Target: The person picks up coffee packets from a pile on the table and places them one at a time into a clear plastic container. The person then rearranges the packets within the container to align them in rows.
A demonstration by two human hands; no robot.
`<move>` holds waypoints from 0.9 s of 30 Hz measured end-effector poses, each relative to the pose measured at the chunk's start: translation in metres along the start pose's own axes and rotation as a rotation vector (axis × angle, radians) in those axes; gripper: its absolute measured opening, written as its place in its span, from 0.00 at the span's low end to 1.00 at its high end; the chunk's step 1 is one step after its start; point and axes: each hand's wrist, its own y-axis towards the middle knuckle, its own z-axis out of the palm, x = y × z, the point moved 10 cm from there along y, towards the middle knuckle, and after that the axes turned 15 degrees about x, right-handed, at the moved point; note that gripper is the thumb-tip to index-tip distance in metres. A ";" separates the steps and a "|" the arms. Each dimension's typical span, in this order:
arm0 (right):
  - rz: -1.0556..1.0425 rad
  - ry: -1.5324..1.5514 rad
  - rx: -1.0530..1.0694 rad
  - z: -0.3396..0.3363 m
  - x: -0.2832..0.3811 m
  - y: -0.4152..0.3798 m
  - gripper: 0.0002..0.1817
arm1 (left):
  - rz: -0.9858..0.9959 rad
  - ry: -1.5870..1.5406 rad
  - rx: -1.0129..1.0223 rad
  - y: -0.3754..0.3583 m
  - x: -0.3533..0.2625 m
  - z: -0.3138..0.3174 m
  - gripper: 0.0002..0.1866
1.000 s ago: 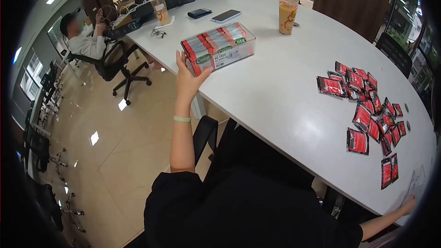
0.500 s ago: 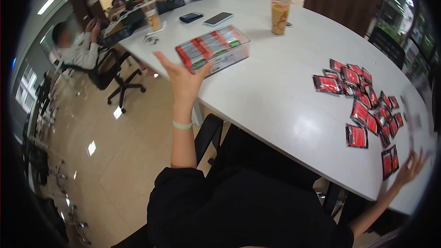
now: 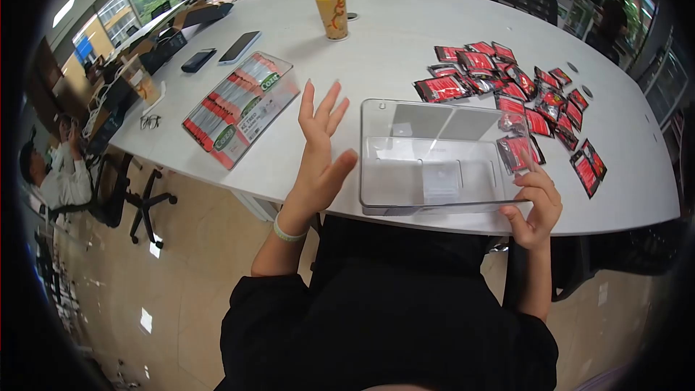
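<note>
- Head view: from where I'm standing, the left hand (image 3: 322,159) has come off the filled box (image 3: 253,127), where it was a moment ago. It hangs open now, fingers spread and palm bare, between that box and the clear box (image 3: 391,174).
- The right hand (image 3: 536,206), earlier a blur out at the far right beyond the packets (image 3: 474,61), now grips the clear box by its near right corner, thumb and fingers closed on the edge.
- That clear box has come round in front of the wearer, over the near edge of the table (image 3: 384,43), with its left side near the left thumb. I can't tell whether its underside touches the tabletop. Some red packets show through its right side.
- The packets still lie in a loose spread on the table, past the clear box.
- The filled box still sits on the table to the left, packed with rows of red and silver sachets, the phone (image 3: 239,48) near its far end.
- The camera has swung right, so the seated person (image 3: 58,174) now shows lower, by the left border.
</note>
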 end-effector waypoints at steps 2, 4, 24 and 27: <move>0.023 -0.036 0.011 0.003 0.000 -0.001 0.18 | -0.028 -0.088 0.079 0.003 -0.001 0.010 0.54; 0.047 -0.074 0.032 0.006 -0.001 -0.001 0.18 | -0.045 -0.163 0.199 0.002 0.004 0.024 0.50; 0.352 0.593 -0.187 -0.009 -0.069 -0.008 0.27 | 0.063 0.308 0.365 0.004 -0.027 0.012 0.50; 0.584 0.401 -0.006 -0.007 -0.114 0.020 0.17 | 0.013 0.316 0.196 0.011 -0.030 -0.017 0.51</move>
